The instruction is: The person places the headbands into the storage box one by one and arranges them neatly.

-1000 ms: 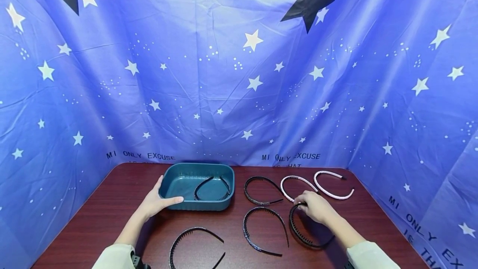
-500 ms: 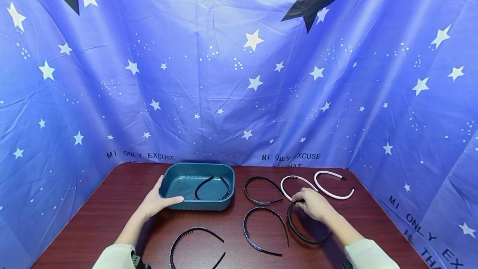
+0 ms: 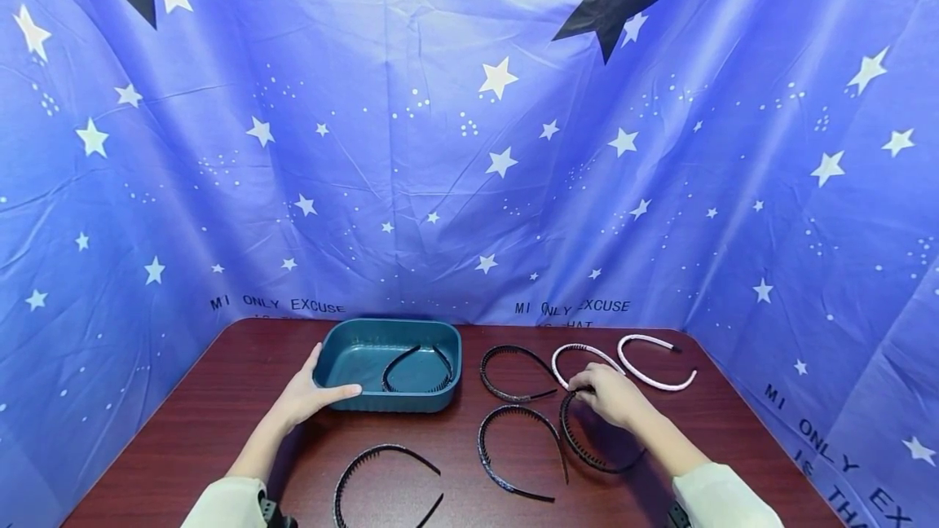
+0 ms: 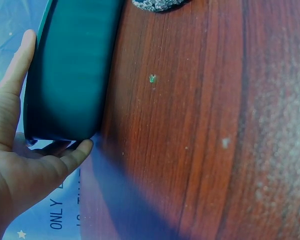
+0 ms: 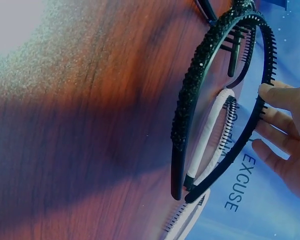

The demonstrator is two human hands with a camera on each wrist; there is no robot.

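Our right hand (image 5: pixel 285 122) pinches one side of a black beaded headband (image 5: pixel 191 90), thumb and fingertips on its toothed band; it hangs toward 7 o'clock from that hand, and we cannot tell whether it touches the tabletop (image 3: pixel 220 381). From there we see a pale toothed headband (image 3: pixel 579 347) near at 11 o'clock, a second pale headband (image 3: pixel 622 355) at 1, a plain-sided dark headband (image 3: pixel 483 369) between 9 and 10, and a glittery headband (image 3: pixel 482 446) at 8. Farther out at 8 lies a near-edge headband (image 3: pixel 340 491). Our left hand (image 3: pixel 311 389) is spread wide, straight digits against the left end of a teal bin (image 3: pixel 389 402). Another dark headband (image 3: pixel 394 363) sits in the bin's right half. Toward 12 o'clock hangs a star-printed cloth (image 3: pixel 440 145).
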